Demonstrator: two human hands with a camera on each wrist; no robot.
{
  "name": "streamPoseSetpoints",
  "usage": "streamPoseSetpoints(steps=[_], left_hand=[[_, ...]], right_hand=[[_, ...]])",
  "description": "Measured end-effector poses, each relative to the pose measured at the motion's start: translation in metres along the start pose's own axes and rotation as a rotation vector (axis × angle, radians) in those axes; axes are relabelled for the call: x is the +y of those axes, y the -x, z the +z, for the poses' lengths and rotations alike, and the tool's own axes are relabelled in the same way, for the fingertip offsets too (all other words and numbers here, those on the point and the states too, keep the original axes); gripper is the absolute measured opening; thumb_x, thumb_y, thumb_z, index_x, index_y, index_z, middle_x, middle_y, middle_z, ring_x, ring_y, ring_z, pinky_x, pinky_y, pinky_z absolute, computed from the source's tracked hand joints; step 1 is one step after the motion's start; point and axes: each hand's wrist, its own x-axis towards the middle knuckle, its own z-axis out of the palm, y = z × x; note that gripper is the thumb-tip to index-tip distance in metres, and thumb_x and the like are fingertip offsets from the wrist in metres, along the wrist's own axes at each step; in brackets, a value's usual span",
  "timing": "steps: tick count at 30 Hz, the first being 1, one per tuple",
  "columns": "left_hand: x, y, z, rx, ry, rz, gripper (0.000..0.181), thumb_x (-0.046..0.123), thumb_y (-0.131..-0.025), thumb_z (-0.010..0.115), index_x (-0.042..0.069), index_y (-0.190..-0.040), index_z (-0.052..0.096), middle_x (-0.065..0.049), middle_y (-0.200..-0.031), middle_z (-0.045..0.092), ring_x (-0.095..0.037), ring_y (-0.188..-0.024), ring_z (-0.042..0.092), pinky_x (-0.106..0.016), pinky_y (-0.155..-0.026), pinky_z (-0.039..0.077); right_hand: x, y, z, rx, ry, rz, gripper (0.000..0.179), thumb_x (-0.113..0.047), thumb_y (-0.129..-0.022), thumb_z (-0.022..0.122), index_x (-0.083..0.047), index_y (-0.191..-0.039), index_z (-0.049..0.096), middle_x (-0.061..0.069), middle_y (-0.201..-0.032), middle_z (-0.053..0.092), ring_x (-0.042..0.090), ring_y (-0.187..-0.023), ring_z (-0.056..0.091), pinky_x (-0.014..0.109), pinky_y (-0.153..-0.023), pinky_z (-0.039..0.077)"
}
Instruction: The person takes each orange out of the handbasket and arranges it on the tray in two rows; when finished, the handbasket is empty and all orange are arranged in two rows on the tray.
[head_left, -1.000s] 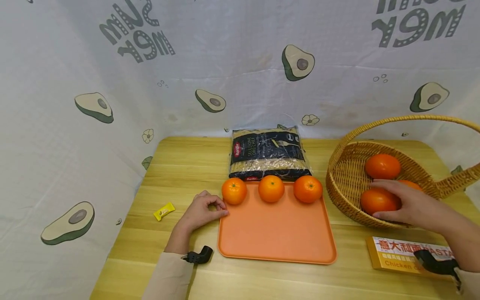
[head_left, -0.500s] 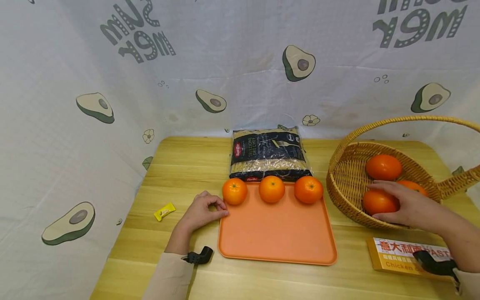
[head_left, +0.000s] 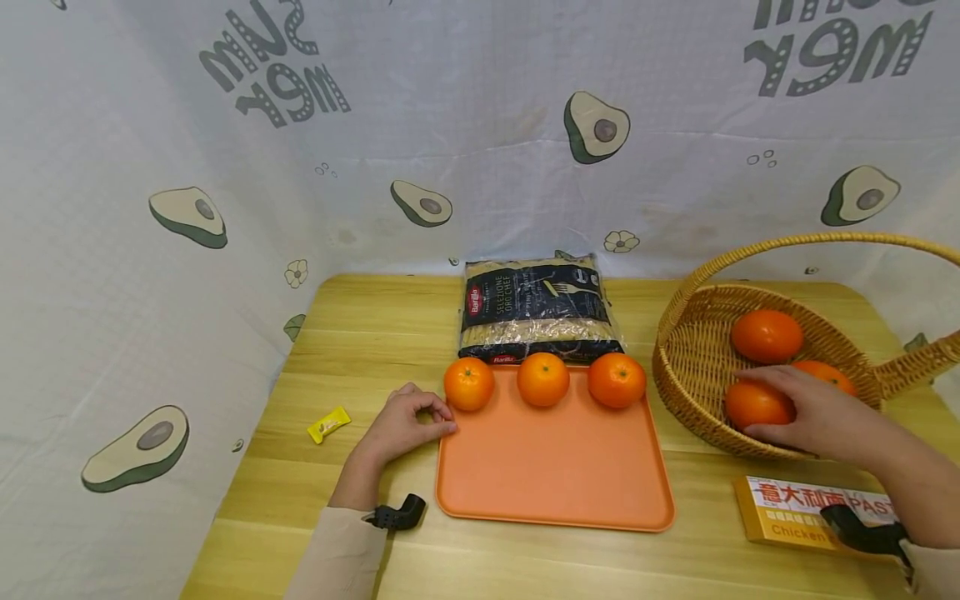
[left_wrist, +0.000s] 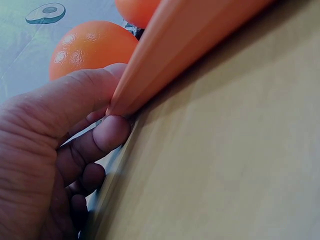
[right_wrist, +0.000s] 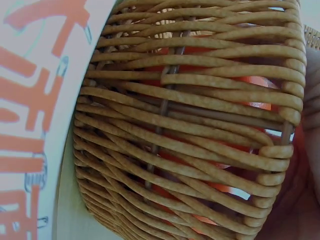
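My left hand pinches the left rim of an orange-coloured tray. The left wrist view has the thumb over the tray's edge and a finger under it. Three oranges stand in a row along the far side of the tray. At the right, my right hand reaches into a wicker basket and curls round the nearest orange there. Two more oranges lie beside it. In the right wrist view the basket's woven wall hides most of the fruit and the fingers.
A pasta bag lies behind the tray. In front of the basket, below the right forearm, is a yellow-and-white pasta box. A small yellow wrapped candy is left of my left hand. The basket's tall handle arches over its opening.
My right wrist has shifted very slightly to the left, its fingers staying round the orange in the basket. The left hand and the tray have not moved.
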Motion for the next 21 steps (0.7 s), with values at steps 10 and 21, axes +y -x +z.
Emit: streamPoseSetpoints(steps=[10, 21], left_hand=[[0.002, 0.001, 0.000, 0.000, -0.011, -0.001, 0.012, 0.029, -0.083, 0.086, 0.030, -0.082, 0.075, 0.018, -0.075, 0.066, -0.008, -0.080, 0.045, -0.033, -0.086, 0.032], [0.001, 0.001, 0.000, 0.005, -0.012, 0.006, 0.012, 0.030, -0.083, 0.086, 0.031, -0.083, 0.074, 0.019, -0.076, 0.064, -0.009, -0.080, 0.045, -0.033, -0.086, 0.032]], right_hand=[[-0.010, 0.000, -0.007, 0.075, -0.002, 0.025, 0.065, -0.029, -0.073, 0.093, -0.006, -0.125, 0.063, 0.028, -0.122, 0.062, 0.046, -0.097, 0.064, 0.058, -0.072, 0.053], [-0.030, -0.003, -0.023, 0.116, -0.046, 0.053, 0.067, -0.027, -0.077, 0.091, -0.007, -0.132, 0.060, 0.025, -0.127, 0.060, 0.043, -0.100, 0.061, 0.050, -0.070, 0.051]])
